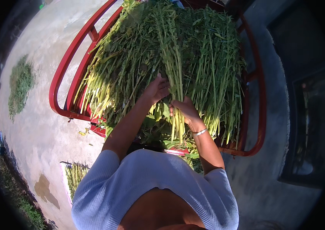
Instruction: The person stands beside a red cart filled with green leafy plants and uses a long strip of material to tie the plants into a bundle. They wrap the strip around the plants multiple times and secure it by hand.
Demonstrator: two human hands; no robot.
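A bundle of long green plant stalks [174,73] lies lengthwise in front of me, its pale cut ends toward my body. My right hand [184,109], with a light bracelet at its wrist, is closed around the lower part of this bundle. On the bundle's left side is my left hand [158,89], its fingers stretched toward the stalks and its thumb raised; whether the fingertips touch them I cannot tell. Beneath and on both sides spreads a thick pile of similar leafy stalks [212,73], cut ends also facing me. Broad green leaves [158,113] show below my hands.
Red tubular rails [61,76] of a cart flank the pile, with another red rail [262,107] on the right. More stalks lie on a pale sheet [65,180] at lower left. A green plant heap [21,86] sits on the concrete floor [47,134]. A dark-framed opening [285,153] is at right.
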